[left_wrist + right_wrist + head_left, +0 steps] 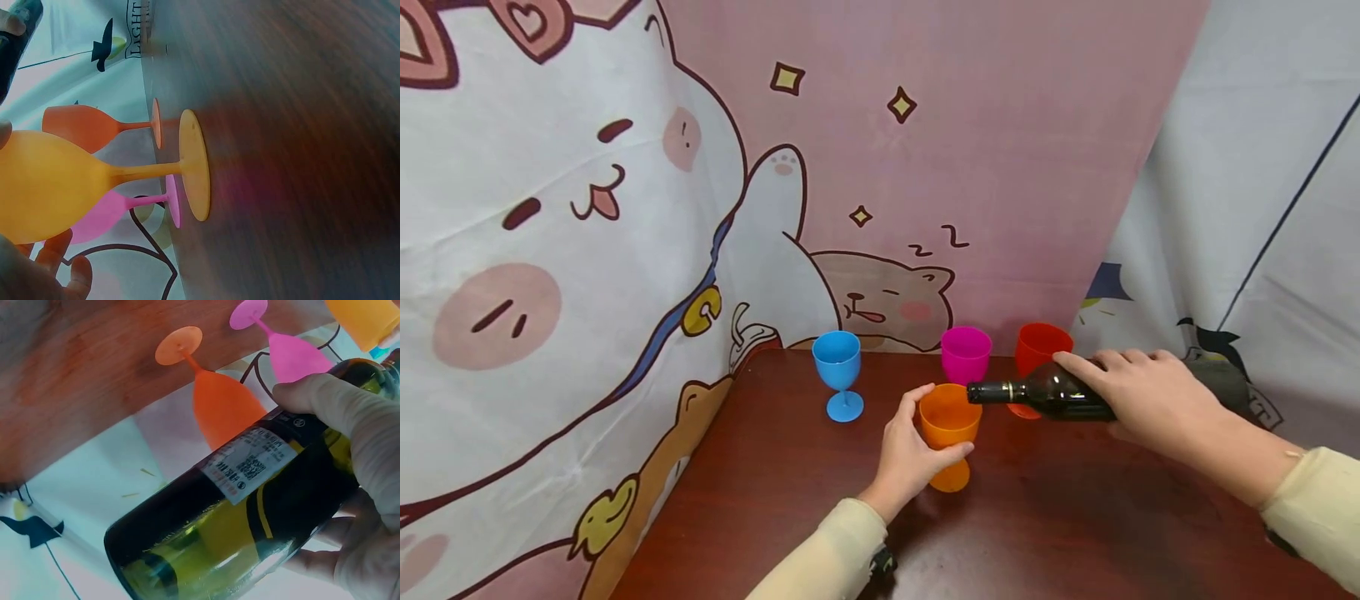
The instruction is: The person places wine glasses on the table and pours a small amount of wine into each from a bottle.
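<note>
My left hand (910,454) grips the bowl of an orange goblet (950,417), fingers on its far left side and thumb across the near side. In the left wrist view the goblet (56,181) looks yellow, and its foot is at the tabletop. My right hand (1157,400) holds a dark glass wine bottle (1060,393) lying nearly level, its neck pointing left. The bottle's mouth is over the right part of the orange goblet's rim. In the right wrist view a label with a square code shows on the bottle (250,506). No liquid can be made out.
Behind the orange goblet stands a magenta goblet (966,354). A red goblet (1041,343) is partly hidden by the bottle. To the left is a blue goblet (837,362). All rest on a dark brown table (760,500), with a printed cartoon cloth (1000,167) behind.
</note>
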Demonstrator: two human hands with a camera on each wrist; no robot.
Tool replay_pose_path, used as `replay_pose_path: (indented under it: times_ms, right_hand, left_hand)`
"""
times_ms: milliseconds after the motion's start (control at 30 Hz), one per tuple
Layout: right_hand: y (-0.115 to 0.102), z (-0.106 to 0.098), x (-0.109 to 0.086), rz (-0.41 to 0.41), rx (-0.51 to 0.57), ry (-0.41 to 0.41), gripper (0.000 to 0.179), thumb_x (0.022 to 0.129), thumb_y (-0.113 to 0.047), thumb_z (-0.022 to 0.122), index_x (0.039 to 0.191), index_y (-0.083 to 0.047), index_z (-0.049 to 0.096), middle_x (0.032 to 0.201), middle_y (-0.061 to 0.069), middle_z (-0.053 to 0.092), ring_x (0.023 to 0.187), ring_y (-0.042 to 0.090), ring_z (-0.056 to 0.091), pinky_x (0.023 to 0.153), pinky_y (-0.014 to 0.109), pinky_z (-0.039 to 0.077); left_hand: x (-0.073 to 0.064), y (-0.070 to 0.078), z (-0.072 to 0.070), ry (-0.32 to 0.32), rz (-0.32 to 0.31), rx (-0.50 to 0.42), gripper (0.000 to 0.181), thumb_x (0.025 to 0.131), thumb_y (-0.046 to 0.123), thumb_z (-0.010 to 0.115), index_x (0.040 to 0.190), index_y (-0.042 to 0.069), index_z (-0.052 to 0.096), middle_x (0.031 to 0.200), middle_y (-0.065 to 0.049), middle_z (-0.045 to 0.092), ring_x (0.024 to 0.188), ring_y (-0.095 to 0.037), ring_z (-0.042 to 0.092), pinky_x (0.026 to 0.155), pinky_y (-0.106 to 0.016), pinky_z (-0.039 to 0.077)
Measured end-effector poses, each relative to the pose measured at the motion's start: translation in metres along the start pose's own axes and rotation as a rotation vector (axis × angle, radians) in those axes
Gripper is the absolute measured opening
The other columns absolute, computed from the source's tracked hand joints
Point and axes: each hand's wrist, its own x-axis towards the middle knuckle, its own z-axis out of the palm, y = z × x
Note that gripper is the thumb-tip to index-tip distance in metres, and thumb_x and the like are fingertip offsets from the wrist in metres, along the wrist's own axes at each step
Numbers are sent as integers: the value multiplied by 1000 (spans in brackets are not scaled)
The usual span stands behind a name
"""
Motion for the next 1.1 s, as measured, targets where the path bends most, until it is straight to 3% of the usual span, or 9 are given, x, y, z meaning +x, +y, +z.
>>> replay_pose_path:
  times_ms: [200,400,900,1100]
  right_hand:
    - [-2,-4,7,-15,-63,-32,95,63,-21,102,148,-19,59,109,15,72,94,39,72,75,58,58]
    - [-3,-9,9,-28,-117,-27,85,70,-11,96,147,-21,60,105,15,72,91,38,72,74,59,58]
    - [-3,-16,14,-36,-117,-6,84,67,-12,97,142,-20,60,97,12,69,84,35,71,68,56,56]
    - [-4,-10,13,1,-52,-53,91,64,-17,100,145,-19,59,102,14,71,88,37,71,66,55,57]
  left_hand:
    - [0,0,2,-5,2,-7,91,79,39,96,154,33,44,137,8,68,121,-11,67,104,-31,59]
    - [-1,-1,3,-1,10,0,91,79,38,97,153,33,45,139,8,67,122,-12,67,104,-30,59]
    - [-1,0,1,-3,10,-8,91,78,37,97,153,32,45,140,8,67,123,-11,66,105,-31,58]
    - [-1,-1,1,7,10,-1,91,78,38,97,153,33,45,138,8,68,123,-12,67,104,-32,58]
